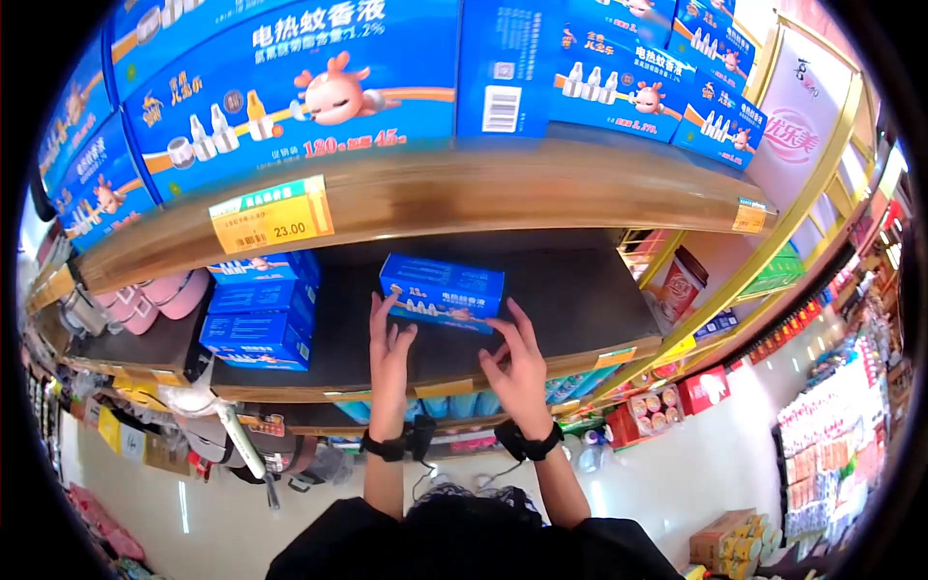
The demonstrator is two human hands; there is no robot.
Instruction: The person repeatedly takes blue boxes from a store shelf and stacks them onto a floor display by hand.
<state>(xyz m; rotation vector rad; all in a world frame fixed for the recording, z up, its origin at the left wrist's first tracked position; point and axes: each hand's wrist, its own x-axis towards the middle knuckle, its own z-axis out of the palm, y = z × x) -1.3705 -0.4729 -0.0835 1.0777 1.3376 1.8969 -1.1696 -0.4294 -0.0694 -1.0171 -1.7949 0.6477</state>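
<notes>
A single blue box of mosquito repellent liquid (443,291) lies on the dark lower shelf (570,290), set slightly askew. My left hand (390,353) is at its left end, fingers stretched up and apart, the fingertips close to the box's edge. By the lower right corner is my right hand (516,360), its fingers spread and curved, one fingertip at or touching that corner. Neither hand is wrapped round the box. Farther left on the same shelf stands a stack of similar blue boxes (253,338).
Above, a wooden shelf edge (503,184) with a yellow price tag (273,215) carries large blue boxes (300,87). Pink containers (174,293) sit at far left. A yellow metal rack (817,184) borders the right side. Cartons (735,541) stand on the floor (638,503).
</notes>
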